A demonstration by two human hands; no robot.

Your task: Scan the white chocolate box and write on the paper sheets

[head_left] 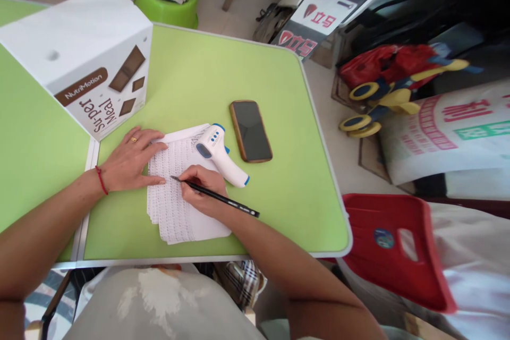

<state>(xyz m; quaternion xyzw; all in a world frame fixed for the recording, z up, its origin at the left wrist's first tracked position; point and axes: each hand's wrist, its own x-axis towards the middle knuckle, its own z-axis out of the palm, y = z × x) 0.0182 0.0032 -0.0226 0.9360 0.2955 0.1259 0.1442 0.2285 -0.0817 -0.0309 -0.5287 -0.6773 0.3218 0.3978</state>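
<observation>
My right hand point(202, 189) grips a black pen point(223, 199), its tip touching or just above a stack of white paper sheets point(175, 207) covered in rows of small handwriting. Fingers spread, my left hand point(135, 159) lies flat at the sheets' left edge, with the thumb and a fingertip on the paper. A white infrared thermometer point(223, 155) with blue trim rests across the upper right part of the sheets. Just right of it, a smartphone point(251, 130) in a brown-edged case lies on the table, its screen dark.
A white NutriMotion box point(99, 58) stands on the green folding table point(287, 202), left of the sheets. Beyond the right edge are a red plastic chair point(392, 239), a printed sack point(450, 127) and yellow-blue scissor-like handles point(382, 106). A green stool point(171, 8) stands behind.
</observation>
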